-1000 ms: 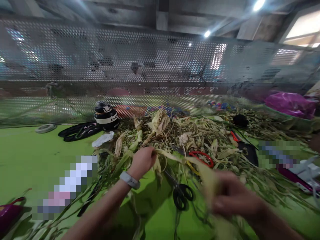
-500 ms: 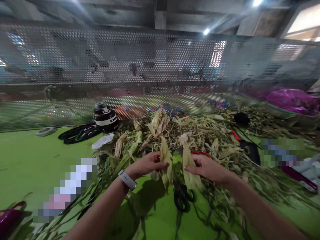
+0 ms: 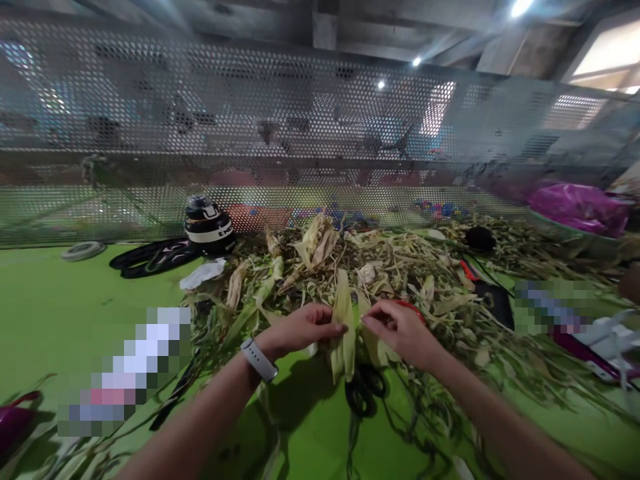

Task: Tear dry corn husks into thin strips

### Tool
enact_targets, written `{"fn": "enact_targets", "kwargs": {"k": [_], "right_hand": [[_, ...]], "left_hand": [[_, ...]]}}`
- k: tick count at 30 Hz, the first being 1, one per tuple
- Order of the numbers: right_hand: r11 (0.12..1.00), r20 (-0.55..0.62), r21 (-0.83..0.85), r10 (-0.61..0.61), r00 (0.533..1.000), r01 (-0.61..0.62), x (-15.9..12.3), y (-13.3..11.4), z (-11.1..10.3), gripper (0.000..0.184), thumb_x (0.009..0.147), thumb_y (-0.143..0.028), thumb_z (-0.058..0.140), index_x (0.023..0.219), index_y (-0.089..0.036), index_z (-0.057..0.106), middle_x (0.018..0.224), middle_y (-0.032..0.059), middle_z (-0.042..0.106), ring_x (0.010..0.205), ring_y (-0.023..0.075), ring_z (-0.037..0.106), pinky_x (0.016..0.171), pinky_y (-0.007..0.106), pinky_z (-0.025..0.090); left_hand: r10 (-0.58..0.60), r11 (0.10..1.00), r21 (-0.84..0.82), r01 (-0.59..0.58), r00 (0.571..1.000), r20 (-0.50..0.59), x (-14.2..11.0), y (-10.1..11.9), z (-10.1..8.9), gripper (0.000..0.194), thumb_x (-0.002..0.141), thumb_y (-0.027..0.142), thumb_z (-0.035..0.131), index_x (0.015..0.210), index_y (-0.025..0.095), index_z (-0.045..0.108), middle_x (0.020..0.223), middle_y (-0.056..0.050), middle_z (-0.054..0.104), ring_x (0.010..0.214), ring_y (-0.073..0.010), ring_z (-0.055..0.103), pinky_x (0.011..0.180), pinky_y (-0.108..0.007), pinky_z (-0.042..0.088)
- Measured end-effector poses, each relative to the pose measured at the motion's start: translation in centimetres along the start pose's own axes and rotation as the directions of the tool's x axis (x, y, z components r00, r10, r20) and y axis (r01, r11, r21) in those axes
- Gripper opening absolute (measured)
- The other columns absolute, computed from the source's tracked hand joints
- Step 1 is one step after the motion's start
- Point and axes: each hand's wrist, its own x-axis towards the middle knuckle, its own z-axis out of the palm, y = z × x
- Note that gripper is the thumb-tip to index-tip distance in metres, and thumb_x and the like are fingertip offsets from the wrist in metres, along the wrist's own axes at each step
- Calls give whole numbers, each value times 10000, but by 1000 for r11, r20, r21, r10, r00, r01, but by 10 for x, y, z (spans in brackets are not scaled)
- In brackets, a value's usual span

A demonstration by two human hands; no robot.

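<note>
My left hand (image 3: pixel 303 328), with a white watch band on its wrist, pinches a pale yellow-green corn husk leaf (image 3: pixel 343 325) that stands upright between both hands. My right hand (image 3: pixel 400 330) is closed in a pinch on another strip of the same husk just to its right. Below the hands lie black-handled scissors (image 3: pixel 364 392) on the green table (image 3: pixel 60 313). Red-handled scissors (image 3: pixel 415 308) are partly hidden behind my right hand. A big heap of dried husks and stalks (image 3: pixel 380 263) spreads beyond the hands.
A black-and-white helmet (image 3: pixel 207 225) and black straps (image 3: pixel 150 257) sit at the back left, with a grey tape roll (image 3: pixel 83 251) further left. A perforated metal screen (image 3: pixel 300 133) walls off the table's far side. A purple plastic bag (image 3: pixel 580 207) lies at the back right.
My right hand came forward from the near right to meet the left. Both hands have drawn closer, bringing the two husk pieces together and more upright.
</note>
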Motion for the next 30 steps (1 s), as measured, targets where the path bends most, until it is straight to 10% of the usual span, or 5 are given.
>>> {"fn": "enact_targets", "kwargs": {"k": [6, 30], "right_hand": [[996, 249, 72, -63, 966, 47, -6, -6, 11, 254, 858, -342, 427, 676, -173, 483, 582, -30, 471, 531, 91, 417, 483, 199, 307], [983, 347, -26, -162, 924, 182, -6, -5, 11, 250, 842, -249, 414, 607, -187, 354, 521, -49, 394, 474, 79, 355, 472, 204, 253]], "left_hand": [[40, 993, 110, -50, 995, 91, 2, -2, 11, 265, 781, 373, 542, 865, 129, 601, 699, 19, 537, 587, -70, 405, 544, -178, 335], [28, 819, 574, -18, 1000, -8, -3, 7, 17, 156, 772, 256, 442, 697, 144, 521, 596, 45, 421, 559, -92, 373, 505, -197, 290]]}}
